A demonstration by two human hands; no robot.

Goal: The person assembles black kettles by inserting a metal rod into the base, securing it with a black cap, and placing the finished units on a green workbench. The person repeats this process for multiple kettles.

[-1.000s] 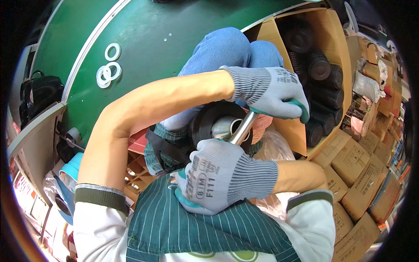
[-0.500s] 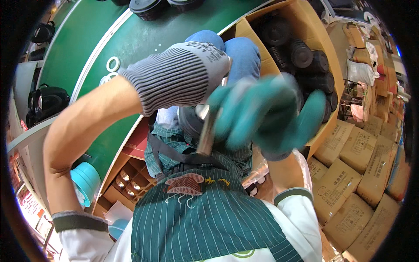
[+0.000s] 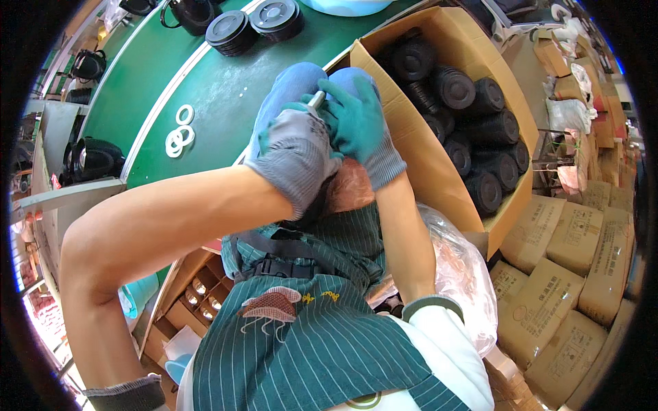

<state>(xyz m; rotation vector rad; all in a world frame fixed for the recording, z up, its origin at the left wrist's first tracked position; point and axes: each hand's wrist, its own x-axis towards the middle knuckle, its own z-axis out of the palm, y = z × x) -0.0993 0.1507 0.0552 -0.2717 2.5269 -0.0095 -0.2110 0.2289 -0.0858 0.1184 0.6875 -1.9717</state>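
Note:
Both my gloved hands are raised together over my lap, above the striped green apron. My left hand (image 3: 296, 152), in a grey glove, is closed around a slim metal rod-shaped tool (image 3: 315, 101) whose tip sticks out at the top. My right hand (image 3: 360, 130), with a green-coated palm, wraps the same tool from the right side. What lies under the hands is hidden.
An open cardboard box (image 3: 418, 164) with several black round parts (image 3: 473, 130) stands to my right. A green table (image 3: 205, 75) ahead carries white rings (image 3: 178, 133) and stacked black discs (image 3: 253, 24). A clear plastic bag (image 3: 462, 267) and stacked cartons (image 3: 569, 274) lie at right.
My hands lifted from a black round part in my lap, swept close to the camera, and now sit farther out, both clasped on the metal tool. The view tilted toward the table.

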